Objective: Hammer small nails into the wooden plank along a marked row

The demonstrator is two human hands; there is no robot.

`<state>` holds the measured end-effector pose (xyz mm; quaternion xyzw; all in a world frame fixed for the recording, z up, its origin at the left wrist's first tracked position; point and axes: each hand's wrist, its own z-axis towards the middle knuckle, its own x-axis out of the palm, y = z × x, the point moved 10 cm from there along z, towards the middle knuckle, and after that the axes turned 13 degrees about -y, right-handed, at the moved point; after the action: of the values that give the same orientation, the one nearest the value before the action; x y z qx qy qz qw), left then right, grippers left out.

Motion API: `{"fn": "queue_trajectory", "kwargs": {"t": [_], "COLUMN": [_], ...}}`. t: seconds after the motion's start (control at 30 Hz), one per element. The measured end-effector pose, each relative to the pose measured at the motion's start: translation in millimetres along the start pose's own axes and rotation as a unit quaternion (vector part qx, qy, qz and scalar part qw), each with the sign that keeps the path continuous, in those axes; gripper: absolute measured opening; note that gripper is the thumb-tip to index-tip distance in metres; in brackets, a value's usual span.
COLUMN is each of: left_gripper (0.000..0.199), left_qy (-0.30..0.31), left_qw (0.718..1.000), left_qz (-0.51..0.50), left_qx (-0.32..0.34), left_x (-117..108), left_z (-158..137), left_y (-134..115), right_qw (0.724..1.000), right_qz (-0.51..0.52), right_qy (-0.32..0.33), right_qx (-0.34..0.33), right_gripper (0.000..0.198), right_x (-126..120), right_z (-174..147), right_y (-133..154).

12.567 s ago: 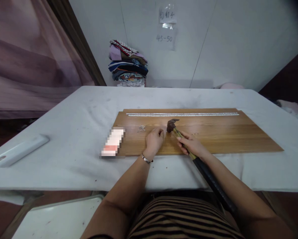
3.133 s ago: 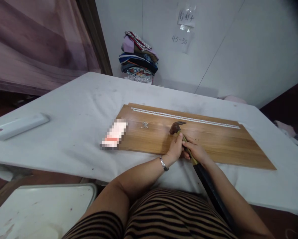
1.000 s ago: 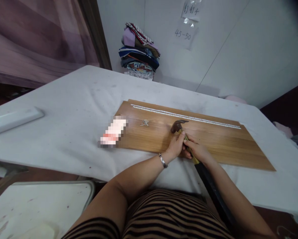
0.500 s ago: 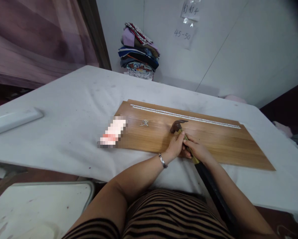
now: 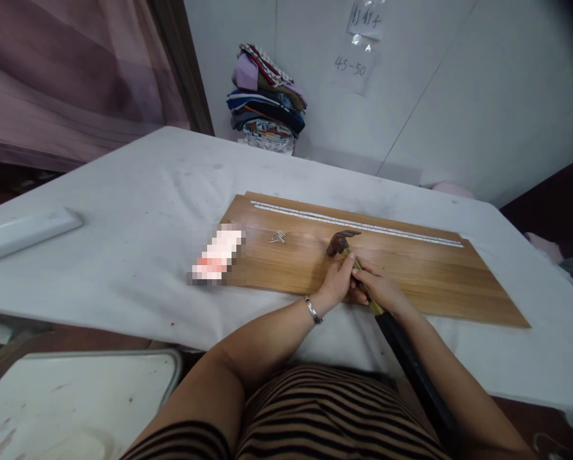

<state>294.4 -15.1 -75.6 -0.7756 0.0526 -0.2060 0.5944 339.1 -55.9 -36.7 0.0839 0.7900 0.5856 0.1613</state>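
Observation:
A claw hammer with a rusty brown head and a long black grip slants from above the board down toward my body. My left hand is closed on its upper handle, just below the head. Closed round the same stretch of handle from the other side is my right hand; some of its fingers are hidden. Beneath them lies a wood-grain board. A small heap of nails rests on the board, left of the hammer head. Two white marked strips run along the board's far edge.
A white cloth covers the table. A phone-like object, blurred out, overlaps the board's left end. At far left lies a glossy white object. Folded clothes are stacked by the wall. A white stool stands at lower left.

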Motion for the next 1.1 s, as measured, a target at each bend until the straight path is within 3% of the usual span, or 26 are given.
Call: {"fn": "queue_trajectory", "kwargs": {"t": [1.1], "left_gripper": [0.059], "left_qy": [-0.004], "left_qw": [1.0], "left_qz": [0.015], "left_qx": [0.027], "left_x": [-0.9], "left_z": [1.3], "left_y": [-2.9], "right_qw": [1.0], "right_qz": [-0.023], "right_qy": [-0.007], "right_qx": [0.006], "right_gripper": [0.027], "right_x": [-1.1], "right_z": [-0.1], "right_y": [-2.5]}}
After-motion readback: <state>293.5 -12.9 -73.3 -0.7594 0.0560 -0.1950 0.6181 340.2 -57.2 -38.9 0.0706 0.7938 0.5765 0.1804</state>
